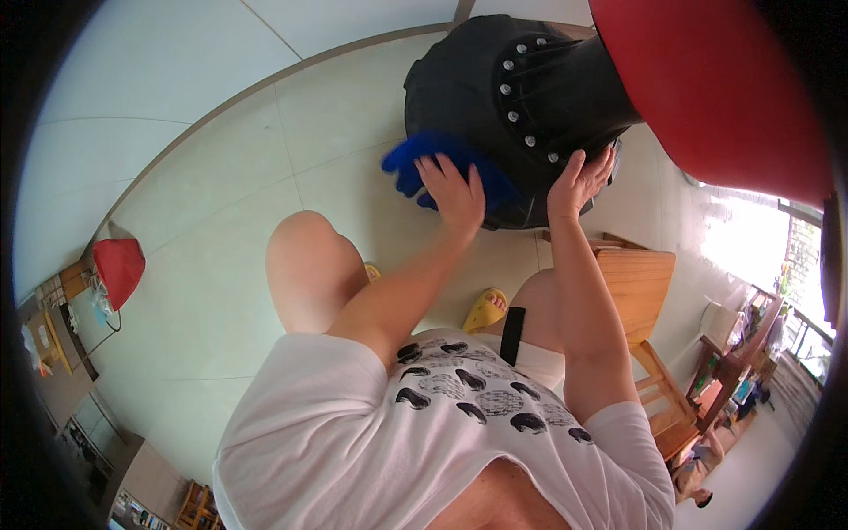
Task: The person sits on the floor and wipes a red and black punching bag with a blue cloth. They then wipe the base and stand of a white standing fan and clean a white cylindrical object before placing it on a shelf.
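Observation:
A large black round base (457, 86) with a ring of silver bolts around its raised neck lies on its side or tilted. A big smooth red body (715, 86) joins the neck at the upper right. My left hand (454, 195) presses a fluffy blue cloth (414, 162) against the lower left side of the base; whether the cloth is a mitt cannot be told. My right hand (580, 182) lies against the base just below the neck, fingers extended, with no separate thing in it.
A wooden chair (633, 285) stands close on the right, by my right forearm. Farther right are a cluttered table (719, 377) and a person (695, 470). A red dustpan-like object (120, 271) is at the far left. White panels (165, 73) border the tiled floor.

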A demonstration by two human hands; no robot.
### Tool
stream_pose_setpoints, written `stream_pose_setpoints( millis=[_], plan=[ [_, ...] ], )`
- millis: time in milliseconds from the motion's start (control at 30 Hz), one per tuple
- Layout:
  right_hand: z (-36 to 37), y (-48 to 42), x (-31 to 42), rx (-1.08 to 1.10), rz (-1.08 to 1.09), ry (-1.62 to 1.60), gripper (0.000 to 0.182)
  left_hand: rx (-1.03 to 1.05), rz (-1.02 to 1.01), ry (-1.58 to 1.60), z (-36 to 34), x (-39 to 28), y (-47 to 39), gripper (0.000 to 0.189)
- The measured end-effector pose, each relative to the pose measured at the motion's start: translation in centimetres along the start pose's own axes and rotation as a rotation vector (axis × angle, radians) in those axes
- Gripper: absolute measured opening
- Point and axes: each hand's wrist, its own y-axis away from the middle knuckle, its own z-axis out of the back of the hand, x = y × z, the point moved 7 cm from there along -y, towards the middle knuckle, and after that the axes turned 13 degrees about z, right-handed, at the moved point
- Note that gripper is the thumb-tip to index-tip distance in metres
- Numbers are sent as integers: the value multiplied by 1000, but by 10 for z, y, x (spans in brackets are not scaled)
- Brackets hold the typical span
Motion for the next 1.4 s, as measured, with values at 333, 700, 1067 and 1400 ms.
stream_pose_setpoints(
  millis=[333, 700, 1067, 1400],
  plan=[
    [-6, -4, 5, -20, 33, -39, 77, 7, 195, 99, 11, 8, -120, 57],
    [-5, 0, -1, -5, 14, -23, 80, 384, 725, 306, -54, 17, 71, 79],
    [2, -2, 0, 9, -35, -101, 82, 194, -308, -428, -12, -27, 73, 66],
    [31, -15, -39, 27, -374, -774, 56, 471, -1081, -527, -13, -49, 115, 46]
  ],
)
